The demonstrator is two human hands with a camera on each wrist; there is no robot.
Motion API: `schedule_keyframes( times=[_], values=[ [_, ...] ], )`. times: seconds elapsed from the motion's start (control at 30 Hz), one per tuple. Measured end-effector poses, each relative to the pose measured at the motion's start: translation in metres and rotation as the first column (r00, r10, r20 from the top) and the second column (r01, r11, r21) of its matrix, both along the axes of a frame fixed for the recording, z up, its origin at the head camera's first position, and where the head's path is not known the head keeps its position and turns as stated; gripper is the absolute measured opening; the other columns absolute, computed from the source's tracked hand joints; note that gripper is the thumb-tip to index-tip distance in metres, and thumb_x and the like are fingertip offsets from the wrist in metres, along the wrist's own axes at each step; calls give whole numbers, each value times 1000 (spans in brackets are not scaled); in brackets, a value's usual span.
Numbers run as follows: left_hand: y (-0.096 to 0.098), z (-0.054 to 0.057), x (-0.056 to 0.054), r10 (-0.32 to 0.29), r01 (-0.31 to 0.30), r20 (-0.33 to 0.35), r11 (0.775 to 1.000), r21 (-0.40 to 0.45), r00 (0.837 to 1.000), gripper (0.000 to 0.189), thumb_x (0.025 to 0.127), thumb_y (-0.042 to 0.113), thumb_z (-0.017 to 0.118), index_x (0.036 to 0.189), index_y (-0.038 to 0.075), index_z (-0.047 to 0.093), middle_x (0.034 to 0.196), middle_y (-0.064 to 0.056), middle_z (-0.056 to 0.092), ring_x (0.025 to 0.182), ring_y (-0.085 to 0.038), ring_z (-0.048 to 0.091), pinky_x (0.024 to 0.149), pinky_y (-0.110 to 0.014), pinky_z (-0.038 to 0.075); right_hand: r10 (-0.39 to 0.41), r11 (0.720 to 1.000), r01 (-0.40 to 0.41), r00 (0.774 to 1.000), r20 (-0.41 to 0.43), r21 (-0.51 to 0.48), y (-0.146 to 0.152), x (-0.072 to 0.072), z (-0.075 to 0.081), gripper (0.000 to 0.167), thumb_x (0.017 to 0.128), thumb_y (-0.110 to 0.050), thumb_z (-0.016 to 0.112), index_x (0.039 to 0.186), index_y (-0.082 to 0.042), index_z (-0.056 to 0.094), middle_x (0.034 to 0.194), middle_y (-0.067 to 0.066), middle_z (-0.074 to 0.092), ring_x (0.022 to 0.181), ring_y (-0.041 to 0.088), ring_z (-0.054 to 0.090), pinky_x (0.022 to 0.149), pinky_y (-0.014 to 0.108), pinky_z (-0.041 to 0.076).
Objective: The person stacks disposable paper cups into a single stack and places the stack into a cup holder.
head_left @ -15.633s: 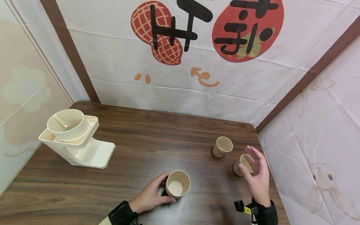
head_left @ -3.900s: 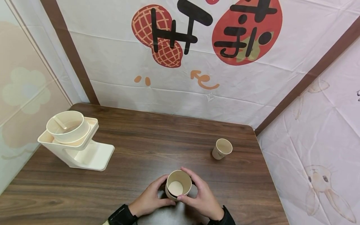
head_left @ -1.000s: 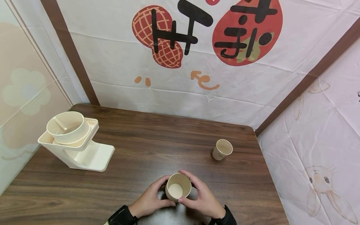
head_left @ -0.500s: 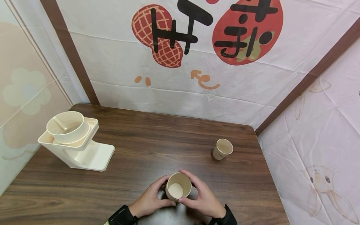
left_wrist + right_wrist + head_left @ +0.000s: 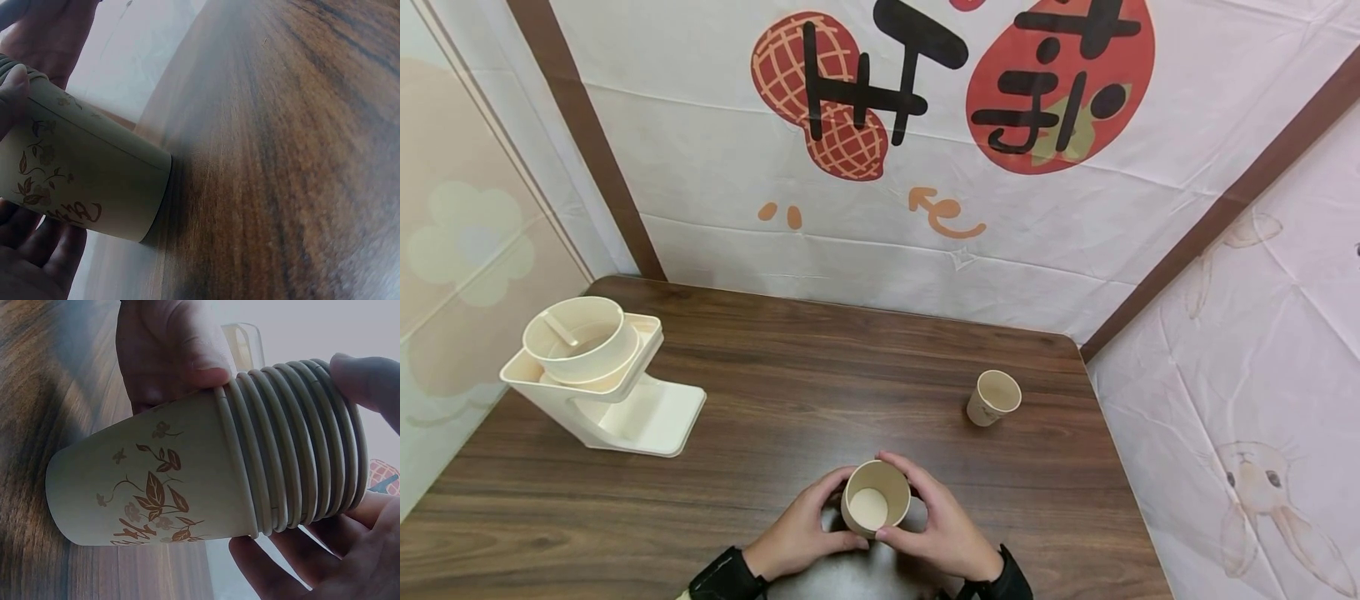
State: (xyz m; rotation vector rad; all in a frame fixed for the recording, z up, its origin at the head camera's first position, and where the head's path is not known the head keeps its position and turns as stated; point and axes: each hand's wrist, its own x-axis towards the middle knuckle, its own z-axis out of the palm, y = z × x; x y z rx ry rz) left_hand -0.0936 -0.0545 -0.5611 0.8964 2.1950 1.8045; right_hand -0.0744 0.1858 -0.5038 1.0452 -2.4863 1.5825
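A stack of nested paper cups [image 5: 877, 498] stands upright on the brown table near its front edge. In the right wrist view several rolled rims [image 5: 294, 444] sit tightly one above another, over a beige lower cup printed with brown leaves and flowers. My left hand [image 5: 801, 527] grips the stack from the left, thumb in front and fingers round the back. From the right, my right hand [image 5: 942, 525] holds it by the upper rims, fingers behind and thumb at the near rim. The bottom of the lower cup [image 5: 94, 162] meets the wood in the left wrist view.
One single paper cup [image 5: 993, 398] stands upright toward the back right. At the left is a cream stand [image 5: 662, 412] bearing a round bucket [image 5: 583, 354] with a flat bar inside. Printed cloth walls [image 5: 850, 258] close off the back and sides.
My right hand has come from the far-right cup, which is gone from its place, to the stack. The gap at the top rim seen 3.9 seconds ago has closed; the last second shows hardly any motion.
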Motion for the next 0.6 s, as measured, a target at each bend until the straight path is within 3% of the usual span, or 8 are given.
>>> schedule_keyframes(
  times=[0.27,0.6],
  values=[
    [-1,0,0,-8,8,39,1000,-9,999,79,81,33,87,147,14,48,138,-2,60,124,-20,58,102,-32,50,-5,1000,5,1000,28,13,1,0,1,76,89,-14,80,154,-8,40,148,11,52,130,27,55,102,40,51],
    [-2,2,0,-9,10,51,1000,-21,999,79,81,34,87,147,15,48,137,0,60,123,-20,58,102,-32,50,2,1000,-2,1000,3,23,0,0,4,76,90,-15,80,153,-4,40,148,15,52,131,26,54,103,38,50]
  ],
)
